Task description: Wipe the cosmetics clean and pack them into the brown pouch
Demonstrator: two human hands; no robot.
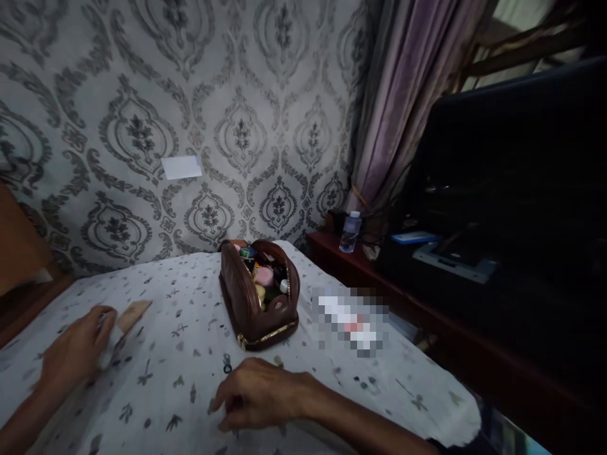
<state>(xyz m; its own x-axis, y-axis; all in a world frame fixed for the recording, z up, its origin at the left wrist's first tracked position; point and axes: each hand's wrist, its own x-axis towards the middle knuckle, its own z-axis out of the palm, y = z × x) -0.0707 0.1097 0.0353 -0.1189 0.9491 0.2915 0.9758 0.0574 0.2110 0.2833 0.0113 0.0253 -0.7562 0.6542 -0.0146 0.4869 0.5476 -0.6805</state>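
At the left, my left hand [78,347] is closed on a small tan packet [134,316] with a pale, see-through part near the fingers. That hand is somewhat blurred. My right hand [258,392] hovers low over the patterned sheet [190,354], fingers bent and thumb apart, with nothing visible between them. Beyond it stands a brown leather toiletry bag [237,294], its top unzipped and spread. Inside are several small items, including a pink round one [264,275] and a white cap [284,286]; their lower parts are hidden.
A blurred-out white and red item [351,322] lies right of the bag. On the dark red ledge [327,246] stands a clear water bottle [349,232]. A large black case [497,164] fills the right side. Patterned wallpaper [241,133] rises behind, with a purple curtain [403,95].
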